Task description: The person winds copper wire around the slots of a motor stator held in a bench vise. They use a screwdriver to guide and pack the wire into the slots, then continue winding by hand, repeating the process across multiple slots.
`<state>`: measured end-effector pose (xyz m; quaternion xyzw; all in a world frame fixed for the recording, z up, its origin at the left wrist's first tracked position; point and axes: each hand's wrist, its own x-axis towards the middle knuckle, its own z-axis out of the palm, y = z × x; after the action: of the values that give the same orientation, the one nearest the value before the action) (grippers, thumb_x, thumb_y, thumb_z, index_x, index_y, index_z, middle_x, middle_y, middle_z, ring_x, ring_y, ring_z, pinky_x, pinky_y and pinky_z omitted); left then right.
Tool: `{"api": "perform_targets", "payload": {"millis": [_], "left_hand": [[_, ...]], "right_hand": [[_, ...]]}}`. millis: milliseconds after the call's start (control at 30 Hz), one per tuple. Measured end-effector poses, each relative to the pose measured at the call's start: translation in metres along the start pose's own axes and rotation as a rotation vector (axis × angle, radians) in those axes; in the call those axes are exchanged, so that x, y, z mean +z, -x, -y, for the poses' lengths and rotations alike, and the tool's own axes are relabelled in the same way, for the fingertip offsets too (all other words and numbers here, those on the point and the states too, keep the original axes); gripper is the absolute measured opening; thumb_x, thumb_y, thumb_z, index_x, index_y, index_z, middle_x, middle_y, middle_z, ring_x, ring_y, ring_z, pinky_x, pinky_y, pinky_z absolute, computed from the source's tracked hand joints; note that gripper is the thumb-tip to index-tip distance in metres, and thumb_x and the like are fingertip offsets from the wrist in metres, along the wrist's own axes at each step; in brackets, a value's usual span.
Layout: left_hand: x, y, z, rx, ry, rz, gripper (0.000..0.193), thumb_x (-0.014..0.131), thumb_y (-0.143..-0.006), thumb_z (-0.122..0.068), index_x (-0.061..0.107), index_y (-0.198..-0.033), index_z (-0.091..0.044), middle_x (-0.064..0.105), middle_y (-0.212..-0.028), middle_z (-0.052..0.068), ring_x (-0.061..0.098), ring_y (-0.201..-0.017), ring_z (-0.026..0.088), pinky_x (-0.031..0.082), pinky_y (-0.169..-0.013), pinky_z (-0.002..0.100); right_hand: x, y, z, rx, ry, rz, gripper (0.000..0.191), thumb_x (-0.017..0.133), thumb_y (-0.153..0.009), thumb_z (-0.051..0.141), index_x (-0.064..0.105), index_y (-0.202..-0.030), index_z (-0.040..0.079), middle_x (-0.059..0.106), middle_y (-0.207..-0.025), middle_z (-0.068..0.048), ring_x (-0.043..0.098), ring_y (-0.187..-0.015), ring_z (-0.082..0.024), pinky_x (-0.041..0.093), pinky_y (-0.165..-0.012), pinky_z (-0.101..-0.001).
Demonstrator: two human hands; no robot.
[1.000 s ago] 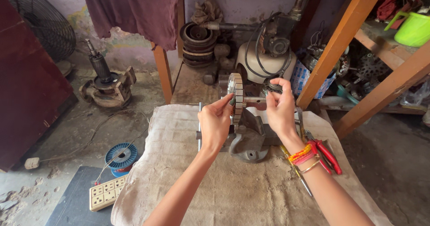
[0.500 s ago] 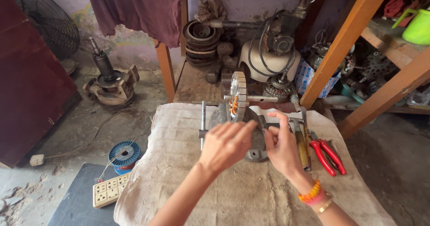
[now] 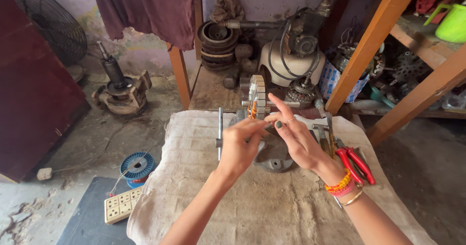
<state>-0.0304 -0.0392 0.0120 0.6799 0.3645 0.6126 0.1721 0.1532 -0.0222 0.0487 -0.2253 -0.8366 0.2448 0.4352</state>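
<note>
**Hands at the winding jig, stator just beyond**

Both hands meeting over the middle of a burlap-covered bench (image 3: pixel 204 211). Left hand (image 3: pixel 239 147) curled, fingertips pinched on something too small to make out; cannot tell what. Right hand (image 3: pixel 297 140) mostly spread, index finger raised, fingertips touching the left's; nothing visibly grasped. Bead bangles (image 3: pixel 342 185) on the right wrist.

Wound stator (image 3: pixel 257 98) standing on edge just beyond the fingertips, copper winding showing, flat faces to left and right. Horizontal shaft running left to a crank handle (image 3: pixel 220 133), upright, just left of the left hand. Grey cast base (image 3: pixel 274 158) beneath the hands. Left hand nearer the crank, right nearer the stator.

Red-handled pliers (image 3: pixel 358 163) and a hammer (image 3: pixel 326 128) lying right of the right hand. Blue wire spool (image 3: pixel 137 165) and white socket strip (image 3: pixel 122 204) on the floor, left. Green jug (image 3: pixel 449 22) on the shelf, contents not visible.
</note>
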Motion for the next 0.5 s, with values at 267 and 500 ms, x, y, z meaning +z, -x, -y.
{"api": "perform_targets", "payload": {"millis": [267, 500], "left_hand": [[-0.002, -0.014, 0.062, -0.647, 0.823, -0.242, 0.02, 0.062, -0.1, -0.007, 0.073, -0.108, 0.007, 0.076, -0.099, 0.016, 0.073, -0.086, 0.018, 0.063, -0.084, 0.029], [0.001, -0.019, 0.08, -0.846, 1.342, -0.458, 0.021, 0.054, -0.102, -0.005, 0.062, -0.117, 0.008, 0.069, -0.12, 0.015, 0.071, -0.11, 0.02, 0.054, -0.098, 0.029]], "right_hand": [[-0.004, 0.001, -0.022, 0.114, 0.177, -0.089, 0.058, 0.038, -0.107, 0.035, 0.03, -0.158, 0.007, 0.073, -0.118, -0.008, 0.059, -0.074, -0.018, 0.05, -0.081, -0.0318], [0.007, -0.004, -0.032, 0.001, 0.23, -0.257, 0.051, 0.047, -0.108, 0.018, 0.035, -0.155, 0.003, 0.075, -0.122, -0.014, 0.074, -0.107, -0.023, 0.054, -0.096, -0.0344]]}}
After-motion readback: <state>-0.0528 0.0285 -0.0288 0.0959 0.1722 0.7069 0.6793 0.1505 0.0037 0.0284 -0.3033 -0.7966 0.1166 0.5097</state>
